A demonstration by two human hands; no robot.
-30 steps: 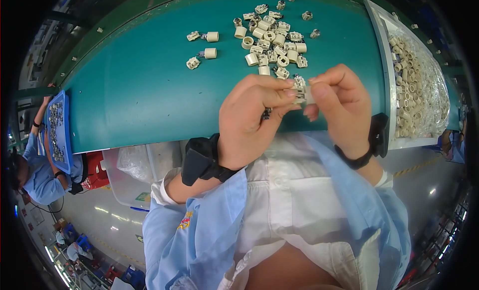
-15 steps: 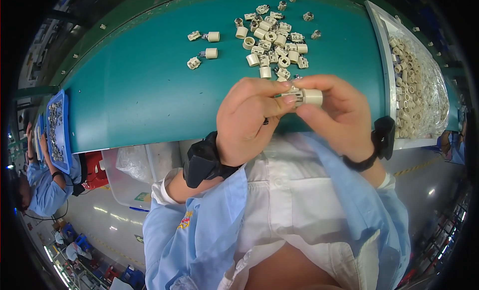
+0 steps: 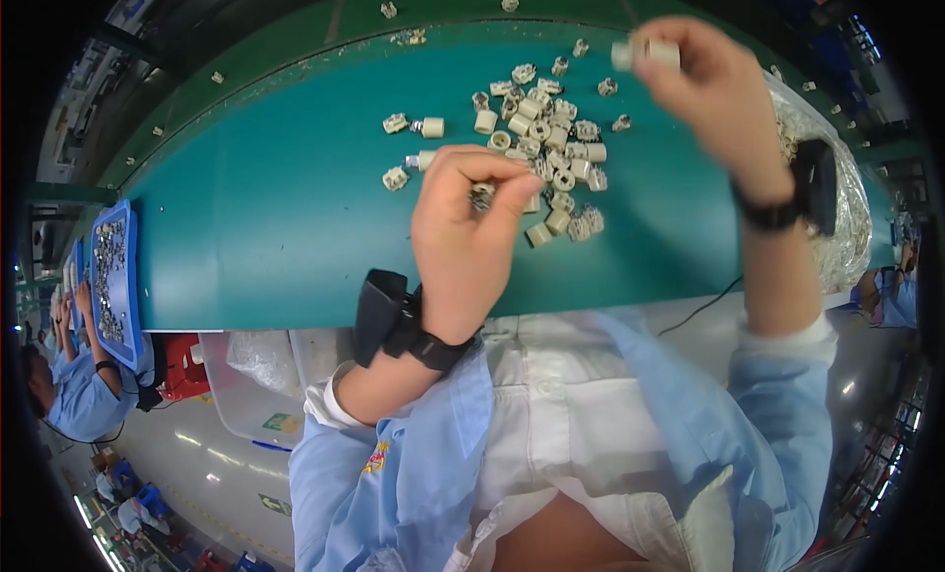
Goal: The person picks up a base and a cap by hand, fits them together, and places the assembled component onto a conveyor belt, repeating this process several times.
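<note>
My right hand is raised over the far right of the green work surface. It pinches a cream cylindrical plastic fitting with a paler end, smeared by motion. Nearer to me, my left hand is closed over the near side of a pile of loose parts. A small white-and-metal part shows between its curled fingers; thumb and forefinger meet at the pile's edge, and what lies at their tips I cannot make out. Cream sleeves and slotted white inserts make up the pile.
Left of the pile lie single inserts and a cream sleeve with a metal end. A plastic-lined box of parts stands at right. A blue tray with small parts sits at far left, beside a co-worker.
My hands have come apart. The right one has swung up and away to the right with the cream fitting. My left hand stays near the pile, and the view has tilted farther up the surface.
</note>
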